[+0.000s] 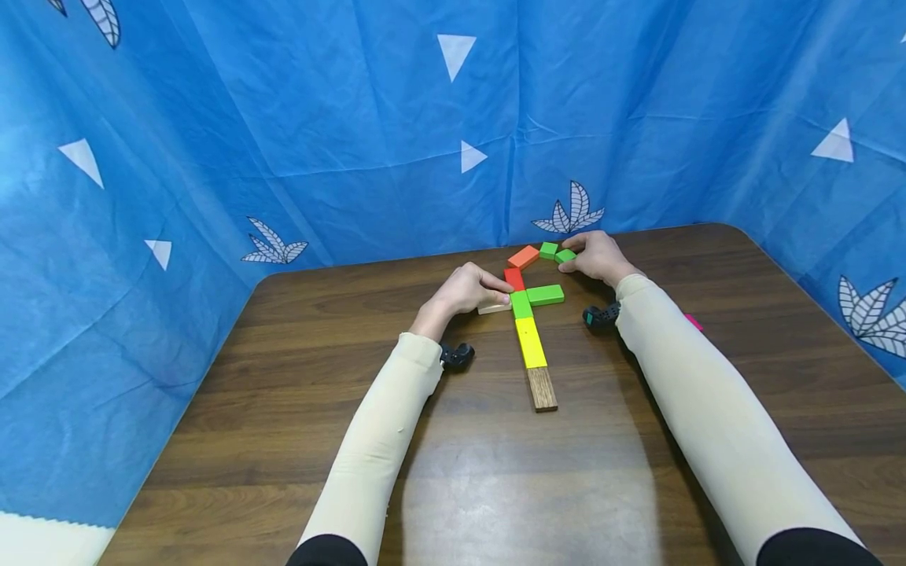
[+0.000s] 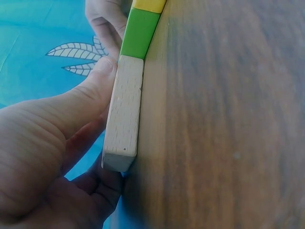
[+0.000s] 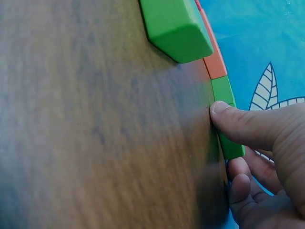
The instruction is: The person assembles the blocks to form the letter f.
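My left hand (image 1: 465,289) grips a plain wooden block (image 2: 125,105), thumb along one side and the other fingers partly hidden behind it. That block's far end meets a green block (image 1: 521,305) in the middle of a line of blocks. At the back, my right hand (image 1: 600,255) pinches a small green block (image 3: 232,149) between thumb and fingers. It sits end to end with another small green block (image 1: 548,250), which follows an orange block (image 1: 524,257). A red block (image 1: 514,279) links the orange one to the middle green block.
A longer green block (image 1: 546,295) juts right from the middle. Toward me run a yellow section (image 1: 531,343) and a brown wooden block (image 1: 542,390). A pink piece (image 1: 694,321) shows beside the right sleeve. Blue curtain (image 1: 396,141) hangs behind the wooden table (image 1: 283,409).
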`<state>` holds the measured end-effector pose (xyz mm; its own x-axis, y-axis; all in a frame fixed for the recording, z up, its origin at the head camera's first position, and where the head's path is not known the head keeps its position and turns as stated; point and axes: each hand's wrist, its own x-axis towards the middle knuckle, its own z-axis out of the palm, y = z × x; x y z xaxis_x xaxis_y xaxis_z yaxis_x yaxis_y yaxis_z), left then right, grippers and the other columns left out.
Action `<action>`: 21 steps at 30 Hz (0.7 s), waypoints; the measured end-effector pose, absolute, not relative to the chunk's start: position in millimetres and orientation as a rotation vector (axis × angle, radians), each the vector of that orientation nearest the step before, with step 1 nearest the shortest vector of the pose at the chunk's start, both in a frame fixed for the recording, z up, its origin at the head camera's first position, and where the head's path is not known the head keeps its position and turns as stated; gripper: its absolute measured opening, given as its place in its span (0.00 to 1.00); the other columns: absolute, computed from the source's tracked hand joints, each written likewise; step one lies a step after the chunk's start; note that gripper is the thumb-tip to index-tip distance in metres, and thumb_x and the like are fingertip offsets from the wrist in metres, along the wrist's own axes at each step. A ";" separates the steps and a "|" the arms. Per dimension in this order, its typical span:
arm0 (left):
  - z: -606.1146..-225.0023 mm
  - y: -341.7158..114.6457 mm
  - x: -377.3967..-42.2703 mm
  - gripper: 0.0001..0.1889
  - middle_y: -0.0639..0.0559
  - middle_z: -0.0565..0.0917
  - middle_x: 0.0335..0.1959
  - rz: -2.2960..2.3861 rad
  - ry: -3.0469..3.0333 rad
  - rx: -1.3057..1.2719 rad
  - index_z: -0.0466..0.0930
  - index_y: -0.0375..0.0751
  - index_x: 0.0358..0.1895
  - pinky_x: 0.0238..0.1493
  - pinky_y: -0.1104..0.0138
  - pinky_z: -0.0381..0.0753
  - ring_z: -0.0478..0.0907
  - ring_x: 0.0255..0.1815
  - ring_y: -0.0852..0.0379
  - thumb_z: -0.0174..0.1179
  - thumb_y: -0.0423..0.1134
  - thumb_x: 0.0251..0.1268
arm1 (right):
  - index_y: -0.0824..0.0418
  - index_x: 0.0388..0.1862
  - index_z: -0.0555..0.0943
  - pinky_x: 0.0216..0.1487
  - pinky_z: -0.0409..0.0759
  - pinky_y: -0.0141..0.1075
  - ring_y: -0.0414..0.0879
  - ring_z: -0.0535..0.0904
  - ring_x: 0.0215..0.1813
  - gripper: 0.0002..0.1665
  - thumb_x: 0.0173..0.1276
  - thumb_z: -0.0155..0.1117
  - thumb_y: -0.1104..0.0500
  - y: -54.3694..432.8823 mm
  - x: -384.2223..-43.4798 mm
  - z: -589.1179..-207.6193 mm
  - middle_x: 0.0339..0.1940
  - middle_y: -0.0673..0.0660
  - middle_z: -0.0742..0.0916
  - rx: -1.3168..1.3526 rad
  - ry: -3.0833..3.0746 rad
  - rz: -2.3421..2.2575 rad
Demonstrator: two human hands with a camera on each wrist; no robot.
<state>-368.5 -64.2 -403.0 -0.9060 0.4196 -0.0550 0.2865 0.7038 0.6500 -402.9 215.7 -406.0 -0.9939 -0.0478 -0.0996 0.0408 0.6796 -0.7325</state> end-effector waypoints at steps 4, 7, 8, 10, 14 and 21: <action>-402.5 -64.3 -368.6 0.12 0.55 0.91 0.53 0.985 2.718 0.566 0.93 0.60 0.48 0.58 0.66 0.80 0.80 0.59 0.58 0.76 0.48 0.60 | 0.65 0.73 0.74 0.72 0.74 0.55 0.61 0.72 0.66 0.34 0.70 0.72 0.61 214.7 -403.3 -406.1 0.71 0.67 0.76 0.013 2.779 -1.217; -403.1 -64.9 -368.4 0.13 0.55 0.90 0.53 0.991 2.711 0.554 0.93 0.60 0.48 0.58 0.65 0.80 0.80 0.59 0.58 0.76 0.48 0.59 | 0.65 0.73 0.74 0.72 0.73 0.55 0.61 0.71 0.66 0.34 0.70 0.71 0.61 213.5 -403.4 -406.2 0.72 0.67 0.76 0.012 2.779 -1.214; -402.9 -64.9 -368.3 0.13 0.55 0.90 0.53 0.991 2.708 0.550 0.93 0.60 0.48 0.58 0.65 0.80 0.80 0.60 0.58 0.76 0.48 0.59 | 0.65 0.73 0.74 0.72 0.73 0.55 0.61 0.71 0.66 0.34 0.70 0.71 0.61 213.2 -403.5 -406.1 0.72 0.67 0.76 0.010 2.780 -1.213; -402.8 -65.3 -368.1 0.13 0.55 0.90 0.53 0.994 2.701 0.545 0.93 0.60 0.48 0.59 0.64 0.80 0.80 0.60 0.57 0.77 0.48 0.59 | 0.65 0.73 0.74 0.72 0.73 0.56 0.61 0.71 0.66 0.34 0.70 0.71 0.61 212.6 -403.7 -406.1 0.72 0.68 0.76 0.005 2.780 -1.211; -403.1 -65.8 -367.7 0.13 0.56 0.90 0.53 0.989 2.709 0.546 0.93 0.61 0.47 0.59 0.63 0.80 0.80 0.61 0.57 0.77 0.49 0.58 | 0.65 0.73 0.74 0.72 0.73 0.56 0.61 0.71 0.66 0.34 0.69 0.72 0.61 212.0 -404.5 -406.9 0.72 0.67 0.76 -0.007 2.778 -1.216; -402.8 -65.4 -368.1 0.13 0.55 0.90 0.53 0.981 2.715 0.573 0.93 0.60 0.48 0.58 0.64 0.80 0.80 0.61 0.57 0.76 0.49 0.60 | 0.64 0.74 0.72 0.73 0.72 0.57 0.62 0.70 0.69 0.37 0.69 0.72 0.59 217.5 -403.5 -401.6 0.74 0.67 0.75 -0.056 2.782 -1.183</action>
